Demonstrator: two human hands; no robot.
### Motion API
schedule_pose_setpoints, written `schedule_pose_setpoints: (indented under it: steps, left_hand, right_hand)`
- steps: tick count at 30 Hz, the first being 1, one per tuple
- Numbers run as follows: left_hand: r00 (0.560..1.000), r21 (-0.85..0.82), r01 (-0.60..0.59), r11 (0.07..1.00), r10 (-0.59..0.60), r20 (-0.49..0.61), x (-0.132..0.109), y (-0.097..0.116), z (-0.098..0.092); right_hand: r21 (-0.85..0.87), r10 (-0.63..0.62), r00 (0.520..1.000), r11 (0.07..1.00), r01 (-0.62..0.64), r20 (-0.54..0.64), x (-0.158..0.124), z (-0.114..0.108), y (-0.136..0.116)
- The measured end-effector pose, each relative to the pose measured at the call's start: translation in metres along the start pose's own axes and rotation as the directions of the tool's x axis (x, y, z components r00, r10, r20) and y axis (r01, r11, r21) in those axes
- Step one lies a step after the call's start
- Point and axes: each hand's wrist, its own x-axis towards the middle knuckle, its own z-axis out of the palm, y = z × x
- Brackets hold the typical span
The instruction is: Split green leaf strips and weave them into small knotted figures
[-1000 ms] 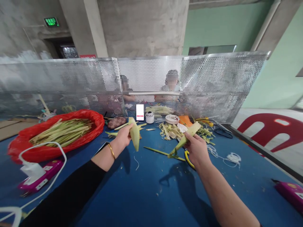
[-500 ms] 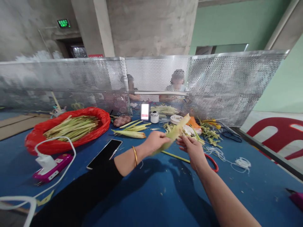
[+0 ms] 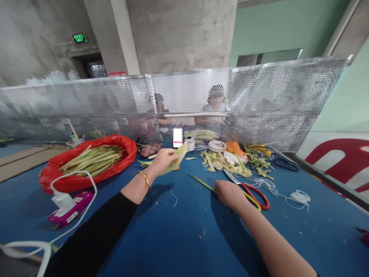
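- One corn husk [image 3: 179,156] sits in the left hand [image 3: 164,161] in the head view, thumb and fingers closed on it, lifted above the tabletop [image 3: 178,231] and partly covering more husks [image 3: 145,163] that lie beyond.
- Half a second ago both hands met around a husk; now the left has swung away with it, and the right hand [image 3: 230,192] has come down onto a thin green stalk [image 3: 201,182].
- That parting suggests, as a judgement, that the hands have stopped sharing one piece and the husk rests with the left alone.
- Fingers of the right hand are curled over the stalk, just beside the scissors [image 3: 231,177]; whether that grip truly clasps the stalk, I cannot tell.
- Readable writing is scarce: "EXIT" glows on the green sign [image 3: 79,37], beneath characters too small to make out.
- Lettering on the red notice [image 3: 117,73] is blurred, as is the print on the tape roll [image 3: 217,146]; labels on the purple power strip [image 3: 70,209] cannot be read, and no brand can be made out.
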Motion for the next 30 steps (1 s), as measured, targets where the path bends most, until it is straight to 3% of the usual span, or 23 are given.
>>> schedule_pose_setpoints:
  steps: [4,6,7,9,10,11,12,16,20,23,27,30]
  left_hand:
    - [0.966,-0.122,0.07,0.99,-0.037,0.257,-0.057,-0.006,0.032]
    - [0.919,-0.297,0.2,0.934,-0.074,0.386,-0.079,-0.008,0.042]
    - [0.918,-0.322,0.209,0.923,-0.072,0.389,-0.087,-0.008,0.045]
    - [0.917,-0.322,0.202,0.925,-0.063,0.394,-0.097,-0.01,0.048]
    - [0.915,-0.308,0.194,0.931,-0.058,0.4,-0.1,-0.011,0.049]
    - [0.908,-0.296,0.192,0.936,-0.055,0.416,-0.101,-0.012,0.049]
    - [0.898,-0.291,0.197,0.936,-0.053,0.437,-0.102,-0.012,0.049]
    - [0.883,-0.334,0.284,0.899,-0.109,0.457,-0.102,-0.013,0.049]
    - [0.899,-0.386,0.359,0.85,-0.204,0.387,-0.1,-0.017,0.049]
    - [0.944,-0.357,0.278,0.892,-0.184,0.274,-0.098,-0.022,0.05]
    - [0.986,-0.261,0.098,0.96,-0.059,0.153,-0.098,-0.022,0.05]
    - [0.976,-0.272,0.131,0.954,-0.076,0.203,-0.098,-0.02,0.049]
  right_hand:
    - [0.116,0.014,0.996,0.993,-0.003,-0.088,0.002,-0.008,-0.006]
    - [0.308,-0.007,0.995,0.951,0.039,-0.104,0.002,-0.011,-0.014]
    - [0.492,-0.017,0.995,0.869,0.061,-0.095,0.001,-0.011,-0.018]
    - [0.85,-0.03,0.997,0.522,0.076,-0.071,-0.003,-0.011,-0.026]
    - [0.944,-0.028,0.997,0.321,0.073,-0.067,-0.005,-0.01,-0.029]
    - [0.981,-0.017,0.997,0.178,0.072,-0.07,-0.006,-0.009,-0.031]
    - [0.989,0.001,0.997,0.125,0.079,-0.08,-0.008,-0.008,-0.033]
    - [0.98,0.018,0.997,0.183,0.072,-0.077,-0.013,-0.008,-0.039]
    - [0.979,-0.048,0.999,0.201,0.012,-0.002,-0.016,-0.01,-0.044]
    - [0.978,-0.039,0.999,0.209,0.017,-0.009,-0.017,-0.009,-0.045]
    - [0.957,0.024,0.997,0.283,0.063,-0.073,-0.014,-0.006,-0.044]
    - [0.943,0.055,0.992,0.32,0.091,-0.114,-0.013,-0.004,-0.042]
